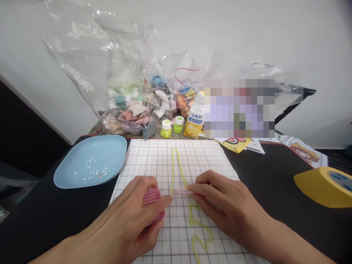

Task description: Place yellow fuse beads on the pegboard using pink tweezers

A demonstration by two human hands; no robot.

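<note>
- White gridded board (154, 161): under both hands.
- L hand (134, 211): gripping pink slotted case; thumb tip at approx. 3 o'clock from it.
- R hand (227, 198): pinching R end of thin pink loop, thumb + fingertips.
- Yellow-green strand (173, 170): narrow bend runs to 12 o'clock betw. hands; zigzag part twd 6, nearer R hand.
- Pink slotted case (151, 198): in L hand.
- Thin pink loop (180, 191): R hand's 9 o'clock, long axis 9–3, crossing strand; free end just beside L thumb.
</note>
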